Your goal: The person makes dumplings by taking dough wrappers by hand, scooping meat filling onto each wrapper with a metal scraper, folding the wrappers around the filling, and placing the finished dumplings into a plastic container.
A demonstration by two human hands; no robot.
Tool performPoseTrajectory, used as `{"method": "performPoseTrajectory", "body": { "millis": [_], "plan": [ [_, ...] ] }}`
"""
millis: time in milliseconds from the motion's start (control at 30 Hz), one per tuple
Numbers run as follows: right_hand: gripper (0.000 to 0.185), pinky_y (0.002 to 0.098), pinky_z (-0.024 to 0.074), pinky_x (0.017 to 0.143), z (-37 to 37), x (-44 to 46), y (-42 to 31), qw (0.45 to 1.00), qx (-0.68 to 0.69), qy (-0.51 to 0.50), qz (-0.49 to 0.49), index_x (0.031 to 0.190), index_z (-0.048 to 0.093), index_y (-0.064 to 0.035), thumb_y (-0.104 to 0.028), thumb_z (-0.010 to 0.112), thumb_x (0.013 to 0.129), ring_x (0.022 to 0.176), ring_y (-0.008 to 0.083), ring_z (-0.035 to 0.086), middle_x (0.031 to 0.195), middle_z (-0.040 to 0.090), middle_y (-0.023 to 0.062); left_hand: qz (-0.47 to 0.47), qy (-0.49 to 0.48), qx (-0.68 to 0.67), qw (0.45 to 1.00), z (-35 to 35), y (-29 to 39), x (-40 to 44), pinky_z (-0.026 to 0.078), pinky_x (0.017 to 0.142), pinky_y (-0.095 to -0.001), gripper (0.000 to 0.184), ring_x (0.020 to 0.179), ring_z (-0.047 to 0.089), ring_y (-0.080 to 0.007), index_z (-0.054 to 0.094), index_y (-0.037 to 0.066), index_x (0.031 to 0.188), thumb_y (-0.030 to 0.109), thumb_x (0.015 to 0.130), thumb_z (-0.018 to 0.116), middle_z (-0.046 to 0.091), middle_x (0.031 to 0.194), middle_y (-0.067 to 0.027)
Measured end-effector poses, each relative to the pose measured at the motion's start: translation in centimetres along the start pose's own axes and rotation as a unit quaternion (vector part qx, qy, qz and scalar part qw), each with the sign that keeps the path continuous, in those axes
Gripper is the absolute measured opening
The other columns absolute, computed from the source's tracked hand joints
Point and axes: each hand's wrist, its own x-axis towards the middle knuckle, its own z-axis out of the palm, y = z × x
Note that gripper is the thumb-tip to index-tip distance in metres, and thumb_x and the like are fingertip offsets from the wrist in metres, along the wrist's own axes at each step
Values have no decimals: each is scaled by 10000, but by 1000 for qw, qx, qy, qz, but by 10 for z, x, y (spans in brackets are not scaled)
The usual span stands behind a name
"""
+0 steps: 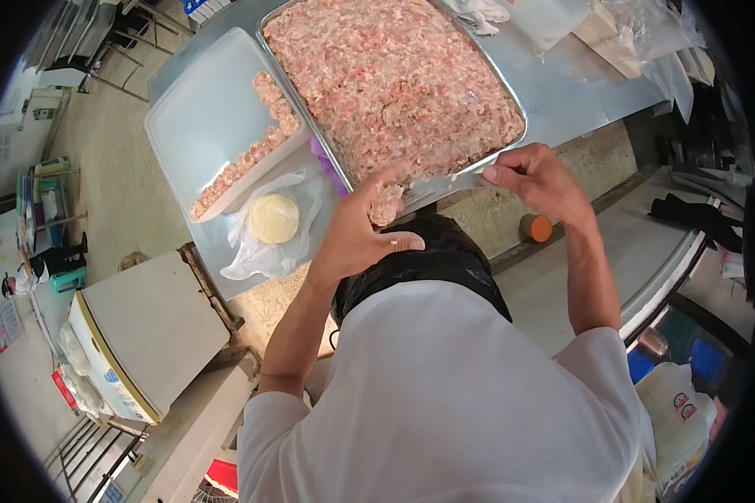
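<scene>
A large metal tray (524, 132) is filled with minced meat (394, 75). At its near edge my left hand (356, 226) holds a small wrapped lump of meat (386, 204), thumb and fingers curved round it. My right hand (538, 180) pinches the end of a thin flat tool (457, 182) that reaches toward the lump; its far end is blurred. To the left, a translucent plastic container (184, 109) has a row of meat lumps (256, 155) along its right and near sides. A stack of round yellowish wrappers (273, 219) lies on a white plastic bag (247, 257).
The metal table (562, 84) carries plastic bags (646, 29) at the back right. Purple material (327, 163) shows between container and tray. An orange round object (537, 227) is beyond the table edge. A white freezer (151, 318) stands at left, with a distant person (38, 267) behind.
</scene>
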Motion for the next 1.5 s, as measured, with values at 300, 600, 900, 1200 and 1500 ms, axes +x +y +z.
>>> {"method": "performPoseTrajectory", "body": {
  "millis": [300, 600, 900, 1200, 1500],
  "plan": [
    [333, 369, 367, 557, 22, 0, -14, 997, -46, -17, -52, 754, 611, 48, -202, 721, 946, 574, 172, 381, 594, 418, 126, -26, -58, -11, 998, -6, -4, -4, 428, 602, -269, 284, 649, 531, -90, 649, 9, 814, 168, 781, 882, 615, 692, -14],
    [296, 371, 374, 560, 23, 7, -23, 993, -80, -4, -90, 769, 635, 47, -179, 722, 938, 565, 183, 398, 588, 457, 130, -8, -43, 8, 999, -13, -5, -4, 431, 578, -285, 239, 614, 526, -99, 652, 14, 786, 160, 783, 840, 605, 647, -40],
    [347, 348, 328, 527, 22, 14, -17, 997, -35, -3, -67, 735, 607, 38, -210, 728, 947, 578, 114, 346, 588, 353, 62, -69, -11, 15, 997, -20, 1, -7, 477, 654, -280, 402, 646, 507, -111, 676, 26, 928, 216, 699, 946, 605, 678, 8],
    [406, 363, 318, 523, 21, 16, -30, 997, -63, -4, -55, 701, 552, 36, -230, 710, 964, 571, 128, 318, 591, 311, 68, -46, -21, -48, 998, -16, -10, -7, 507, 738, -286, 411, 754, 589, -103, 636, 17, 971, 191, 742, 929, 659, 779, -9],
    [342, 395, 373, 540, 31, 16, -41, 994, -67, -8, -88, 739, 595, 42, -199, 709, 954, 538, 202, 374, 583, 429, 154, -57, -8, 37, 998, -17, -13, -14, 474, 611, -291, 252, 652, 546, -91, 677, 7, 780, 173, 790, 867, 646, 683, -44]
  ]
}}
